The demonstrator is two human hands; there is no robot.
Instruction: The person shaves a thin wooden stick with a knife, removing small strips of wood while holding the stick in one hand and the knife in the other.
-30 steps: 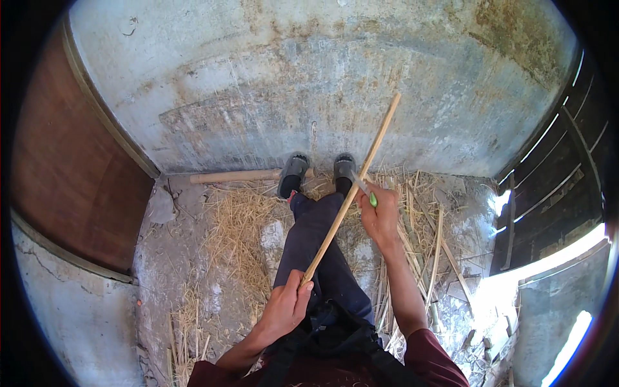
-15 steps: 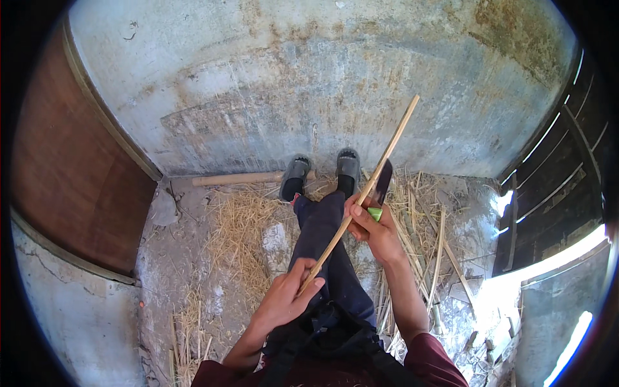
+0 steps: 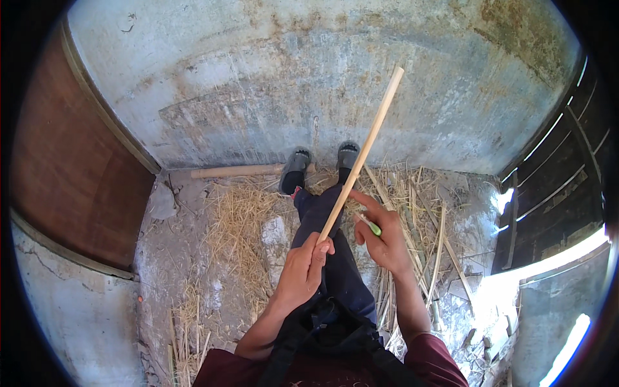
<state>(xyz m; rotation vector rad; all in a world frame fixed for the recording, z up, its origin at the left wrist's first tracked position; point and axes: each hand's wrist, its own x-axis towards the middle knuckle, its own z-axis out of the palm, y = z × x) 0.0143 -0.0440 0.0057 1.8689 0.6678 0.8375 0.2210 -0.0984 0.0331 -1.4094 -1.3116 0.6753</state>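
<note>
A long, pale bamboo strip (image 3: 369, 145) slants upward and to the right in front of me. My left hand (image 3: 302, 274) is closed around its lower end, with the thumb along it. In my right hand (image 3: 389, 245) sits a knife, of which the bright green handle (image 3: 373, 226) shows; its dark blade, visible earlier, can hardly be made out now. The right index finger reaches out to the strip's edge about midway up, touching it or very close to it. The strip's upper end stands free before the wall.
Loose straw (image 3: 235, 222) and several split bamboo pieces (image 3: 438, 248) litter the floor. A round pole (image 3: 235, 171) lies along the foot of the stained wall (image 3: 309, 84). At left is a brown panel (image 3: 84, 161), at right a dark slatted panel (image 3: 548, 174). My shoes (image 3: 296, 161) stand near the wall.
The left hand has risen with the strip, which now stands steeper. My right hand has loosened from around the strip and turned, its index finger stretched out; the knife's blade has swung from view.
</note>
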